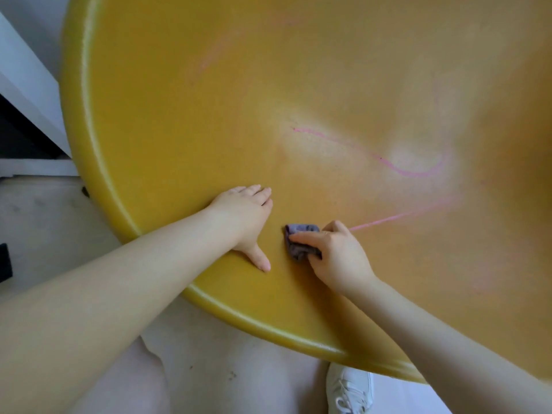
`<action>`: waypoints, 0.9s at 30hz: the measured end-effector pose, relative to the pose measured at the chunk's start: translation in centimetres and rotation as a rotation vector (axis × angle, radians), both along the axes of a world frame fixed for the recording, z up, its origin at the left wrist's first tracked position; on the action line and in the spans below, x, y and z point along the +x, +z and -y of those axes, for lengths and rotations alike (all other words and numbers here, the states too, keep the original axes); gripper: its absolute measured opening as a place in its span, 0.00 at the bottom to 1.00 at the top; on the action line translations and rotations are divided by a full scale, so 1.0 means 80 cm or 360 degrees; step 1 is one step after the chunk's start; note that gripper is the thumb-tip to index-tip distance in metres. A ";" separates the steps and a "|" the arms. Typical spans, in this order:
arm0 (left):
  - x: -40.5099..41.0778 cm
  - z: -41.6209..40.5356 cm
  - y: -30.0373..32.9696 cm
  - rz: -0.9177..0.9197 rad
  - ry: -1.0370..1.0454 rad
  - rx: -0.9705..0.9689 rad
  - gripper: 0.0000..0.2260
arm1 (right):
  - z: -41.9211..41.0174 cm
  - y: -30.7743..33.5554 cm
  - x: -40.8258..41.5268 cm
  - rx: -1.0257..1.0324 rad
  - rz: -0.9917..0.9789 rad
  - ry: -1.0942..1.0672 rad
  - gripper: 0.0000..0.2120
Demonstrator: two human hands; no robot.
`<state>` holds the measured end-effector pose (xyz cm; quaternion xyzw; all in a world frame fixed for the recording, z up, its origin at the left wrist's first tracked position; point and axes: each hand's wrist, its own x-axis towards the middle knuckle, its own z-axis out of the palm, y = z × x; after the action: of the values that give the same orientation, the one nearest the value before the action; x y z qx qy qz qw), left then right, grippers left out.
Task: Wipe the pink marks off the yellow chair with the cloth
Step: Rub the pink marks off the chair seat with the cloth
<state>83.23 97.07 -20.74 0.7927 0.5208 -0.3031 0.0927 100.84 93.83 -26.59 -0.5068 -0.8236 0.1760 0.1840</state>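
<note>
The yellow chair fills most of the view, its rounded rim curving from the upper left to the lower right. A curved pink mark crosses its middle, and a straight pink mark runs rightward from beside my right hand. Faint pink smears show at the upper left. My right hand presses a small purple-grey cloth onto the seat near the rim. Just left of the cloth, my left hand lies flat on the chair, fingers apart, holding nothing.
Pale floor lies below and left of the chair. A white shoe stands under the rim at the bottom. A white and dark piece of furniture sits at the left edge.
</note>
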 end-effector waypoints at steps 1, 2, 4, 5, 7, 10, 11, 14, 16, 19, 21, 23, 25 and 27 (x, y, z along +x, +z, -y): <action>0.000 0.001 0.000 -0.0014 -0.0008 -0.0002 0.55 | 0.005 -0.003 0.006 0.0038 0.0017 0.0077 0.22; 0.001 0.001 0.000 -0.0032 -0.0016 0.0001 0.55 | 0.003 -0.007 0.011 0.0064 0.0020 0.0131 0.22; 0.001 0.002 0.000 -0.0049 -0.0023 0.0000 0.55 | -0.019 -0.015 0.017 0.0007 0.0007 0.0051 0.22; 0.001 0.001 0.000 -0.0043 -0.0019 0.0000 0.55 | -0.035 -0.019 0.019 -0.0017 -0.0004 -0.0078 0.21; 0.001 0.001 -0.001 -0.0030 -0.0010 0.0005 0.55 | -0.071 -0.030 0.023 -0.0067 0.0029 -0.0356 0.20; 0.001 0.001 -0.003 -0.0050 -0.0008 -0.0005 0.54 | -0.105 -0.037 0.018 -0.0114 0.0066 -0.0642 0.19; 0.001 0.001 -0.004 -0.0049 -0.0005 -0.0004 0.54 | -0.107 -0.037 0.014 -0.0123 0.0051 -0.0684 0.19; 0.002 0.000 -0.002 -0.0038 -0.0012 -0.0010 0.53 | -0.087 -0.026 0.006 -0.0131 0.0100 -0.0573 0.20; 0.003 0.002 -0.002 -0.0048 -0.0009 -0.0029 0.53 | -0.053 -0.020 0.009 -0.0101 0.0094 -0.0406 0.19; 0.004 0.001 0.002 -0.0088 -0.0048 -0.0040 0.53 | 0.006 -0.013 0.019 0.0037 -0.0001 -0.0189 0.18; 0.010 -0.003 0.006 -0.0127 -0.0083 -0.0033 0.53 | 0.027 -0.017 0.027 0.0123 -0.0006 -0.0046 0.19; 0.022 -0.006 0.006 -0.0137 -0.0089 -0.0012 0.53 | 0.025 -0.023 0.034 0.0168 -0.0005 0.0023 0.20; 0.036 -0.010 0.002 -0.0160 -0.0123 0.0024 0.55 | 0.005 -0.028 0.036 0.0269 -0.0004 -0.0019 0.18; 0.044 -0.014 -0.005 -0.0181 -0.0128 0.0033 0.57 | -0.025 -0.038 0.036 0.0395 0.0028 -0.0203 0.15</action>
<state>86.73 98.21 -21.10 0.7954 0.4960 -0.3458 0.0423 103.69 95.82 -29.65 -0.5330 -0.8067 0.0562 0.2489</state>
